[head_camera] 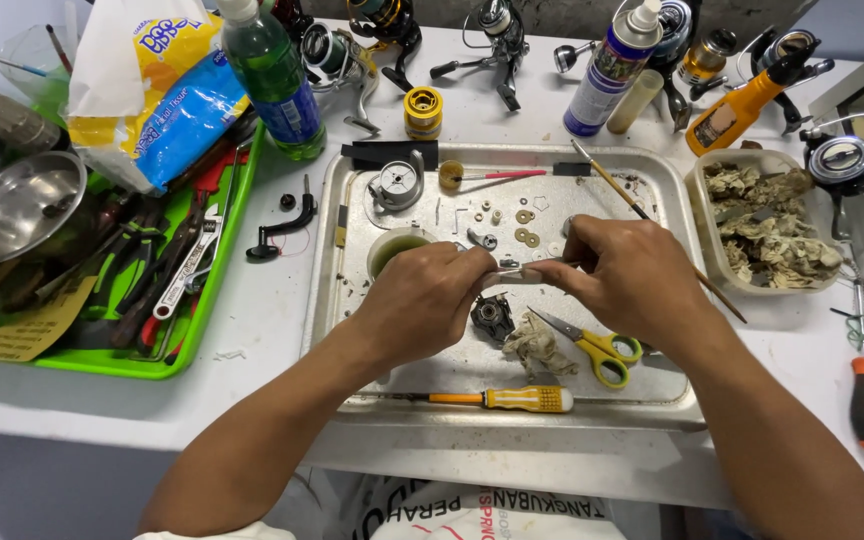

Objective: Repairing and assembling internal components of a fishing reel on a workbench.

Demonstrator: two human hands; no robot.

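- Presently, a small slender silver metal part (pixel 524 268) is pinched between both hands above the shallow rectangular metal tray (pixel 652 395).
- Left hand (pixel 422 300) is closed on the part's left end; right hand (pixel 622 275) is closed on its right end.
- A dark round gear housing (pixel 493 317) and a crumpled beige rag (pixel 537 348) are noted just below the hands.
- Yellow-handled scissors (pixel 597 352) and a yellow-handled screwdriver (pixel 512 399) are recorded on the tray nearby.
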